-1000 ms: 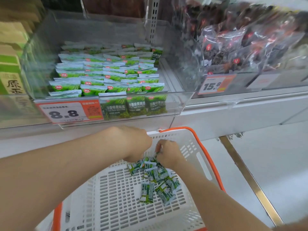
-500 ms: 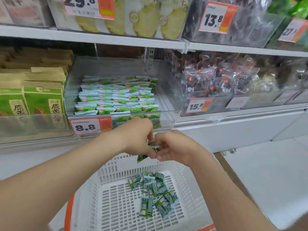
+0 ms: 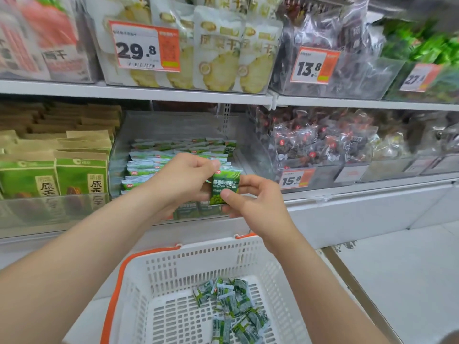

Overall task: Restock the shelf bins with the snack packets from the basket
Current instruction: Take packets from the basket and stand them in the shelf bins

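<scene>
The left hand (image 3: 183, 180) and right hand (image 3: 258, 204) pinch one packet (image 3: 224, 186) in their fingers (image 3: 231, 196) just before the bin (image 3: 173, 126); more lie in the basket (image 3: 198, 249). Lift it over the front wall, lay it flat

I get one wide view from the head, facing forward and slightly down, close to the shelf bins (image 3: 173, 125), with the basket (image 3: 188, 252) along the bottom edge.
</scene>
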A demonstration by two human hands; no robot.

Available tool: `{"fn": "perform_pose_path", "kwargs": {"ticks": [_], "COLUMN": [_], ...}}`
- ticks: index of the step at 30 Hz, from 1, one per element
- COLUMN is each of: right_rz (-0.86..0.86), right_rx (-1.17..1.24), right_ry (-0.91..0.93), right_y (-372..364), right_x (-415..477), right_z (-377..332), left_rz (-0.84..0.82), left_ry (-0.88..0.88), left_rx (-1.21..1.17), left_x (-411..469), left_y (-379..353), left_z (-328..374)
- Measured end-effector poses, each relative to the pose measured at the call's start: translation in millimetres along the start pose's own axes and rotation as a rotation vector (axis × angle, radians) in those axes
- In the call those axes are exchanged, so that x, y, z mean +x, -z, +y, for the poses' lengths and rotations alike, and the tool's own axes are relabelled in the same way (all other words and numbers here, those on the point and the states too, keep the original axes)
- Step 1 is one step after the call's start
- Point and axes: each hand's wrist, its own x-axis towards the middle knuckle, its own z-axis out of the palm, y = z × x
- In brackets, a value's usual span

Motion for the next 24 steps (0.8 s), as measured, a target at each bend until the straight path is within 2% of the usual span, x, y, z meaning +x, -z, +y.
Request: {"fn": "perform_pose_path", "kwargs": {"ticks": [2,5,11,16,19,22,24], "right_rz": [-0.028,-0.079,0.031,0.086,0.268,0.266,0.192], "right_rx": [0.052,-0.003,0.111,-0.487,-0.689,-1.002,-1.226], "right_ry": [-0.007,-0.014,-0.023,0.312,0.426,0.412,0.403], "right_y": [0,1,-3,-3,5,9,3], "right_x": [4,11,28,62,100,140,165], "right_z": [0,0,-3,-11,-19,-24,-26], "left_rz": [0.065,0.123,0.163,0.166,0.272,0.112,-0.030], "left_ry": [-0.016,-0.064,-0.101,-0.222,-0.305,-0.194,-0.098], "left_rx": [0.039,0.117,0.136,0.263,0.689,1.102,1.129], "left_x": [4,9,26,45,58,66,71], "left_y": [1,1,2,12,16,13,12], "left_z": [0,4,5,-1,-11,-27,-34]}}
